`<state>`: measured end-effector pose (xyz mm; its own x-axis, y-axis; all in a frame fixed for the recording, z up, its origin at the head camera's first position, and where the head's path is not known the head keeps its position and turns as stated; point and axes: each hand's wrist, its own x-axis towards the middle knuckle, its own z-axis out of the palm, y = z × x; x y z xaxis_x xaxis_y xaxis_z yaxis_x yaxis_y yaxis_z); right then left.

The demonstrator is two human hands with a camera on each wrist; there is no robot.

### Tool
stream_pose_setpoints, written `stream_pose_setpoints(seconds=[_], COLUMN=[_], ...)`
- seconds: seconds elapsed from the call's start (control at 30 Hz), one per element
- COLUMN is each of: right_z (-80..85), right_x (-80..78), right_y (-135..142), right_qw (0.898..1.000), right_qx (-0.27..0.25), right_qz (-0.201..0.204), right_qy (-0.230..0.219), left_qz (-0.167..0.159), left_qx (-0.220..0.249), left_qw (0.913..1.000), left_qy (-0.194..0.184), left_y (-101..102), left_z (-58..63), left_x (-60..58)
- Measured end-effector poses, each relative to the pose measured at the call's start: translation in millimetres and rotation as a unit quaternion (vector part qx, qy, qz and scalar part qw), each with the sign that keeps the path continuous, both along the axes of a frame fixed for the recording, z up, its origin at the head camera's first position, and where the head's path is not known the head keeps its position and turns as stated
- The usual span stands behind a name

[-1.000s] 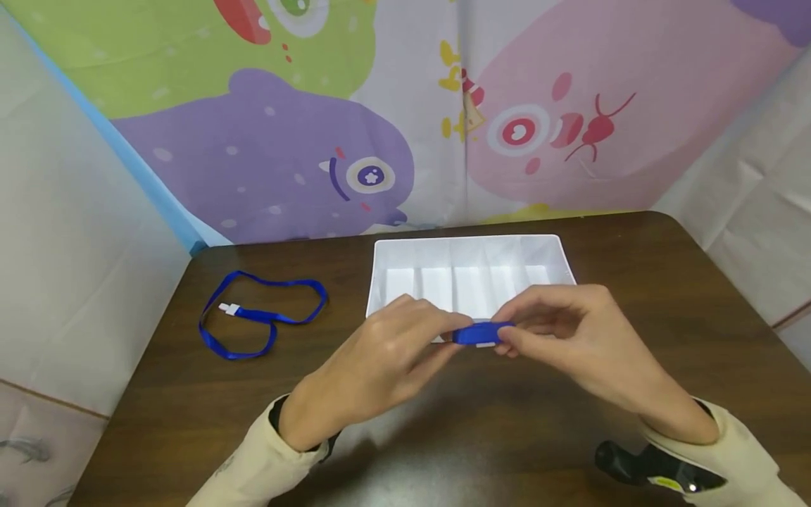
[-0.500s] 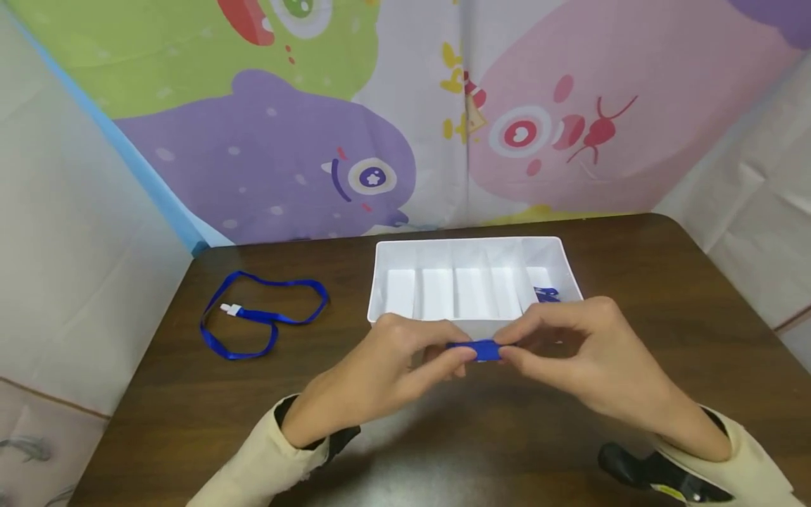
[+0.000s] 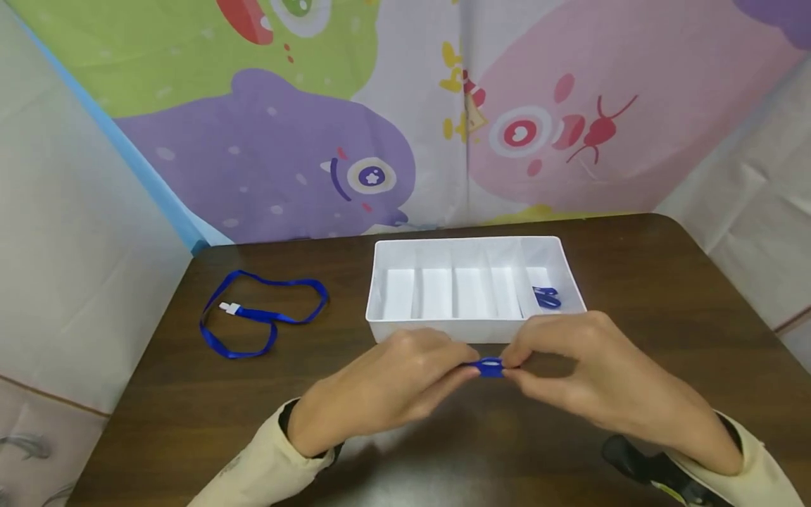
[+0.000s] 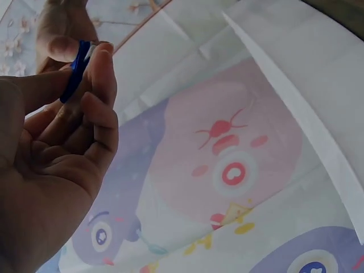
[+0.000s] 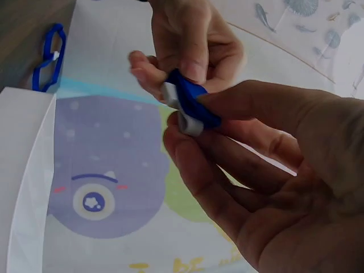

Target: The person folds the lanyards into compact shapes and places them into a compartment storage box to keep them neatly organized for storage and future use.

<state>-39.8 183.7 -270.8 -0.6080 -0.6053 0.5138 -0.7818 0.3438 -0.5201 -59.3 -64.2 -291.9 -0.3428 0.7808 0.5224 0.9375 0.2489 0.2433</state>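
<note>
while the left hand (image 3: 386,384) and right hand (image 3: 608,380) pinch a folded blue fabric lanyard (image 3: 490,371), now drawn nearer and seemingly mid-fold, the divided white plastic tray (image 3: 437,332) beyond shows a small blue bundle (image 3: 543,298), newly uncovered, in its rightmost compartment (image 3: 536,275).

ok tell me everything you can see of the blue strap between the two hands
The blue strap looks like smooth fabric ribbon, folded into a compact bundle, with white, plastic-looking pieces at one edge in the right wrist view. The left hand pinches one end and the right hand the other. They hold it above the dark table, on the near side of the white tray. Its ends are partly covered, so the folds can't be counted.
</note>
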Motion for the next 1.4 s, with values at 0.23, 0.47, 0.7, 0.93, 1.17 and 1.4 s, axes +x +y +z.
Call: stream_pose_setpoints(seconds=[0.23,0.47,0.7,0.93,1.17,1.4], right_z=[-2.2,-6.7,-17.7,-41.2,-59.4,-66.1], right_x=[-4.3,-17.8,-38.6,-67.5,-87.2,-104.8], right_y=[0.6,4.4,3.6,-0.5,-7.5,-18.3], right_qw=[0.998,0.993,0.985,0.978,0.973,0.963], right_qx=[0.024,0.021,0.063,0.078,0.086,0.152], right_qz=[-0.03,-0.083,-0.139,-0.163,-0.188,-0.195], right_qy=[0.04,0.085,0.085,0.099,0.099,0.108], left_qz=[0.032,0.111,0.196,0.228,0.228,0.228], left_qx=[0.006,-0.009,-0.092,-0.15,-0.157,-0.169], left_qw=[0.9994,0.993,0.9732,0.9613,0.9605,0.9581], left_qy=[0.013,0.039,0.075,0.037,0.031,0.039], left_y=[3.4,-13.0,-36.3,-46.1,-48.4,-44.7], left_z=[-12.8,-35.9,-73.3,-94.1,-98.7,-97.0], left_x=[-2.7,-14.8,-32.1,-38.8,-36.2,-28.7])
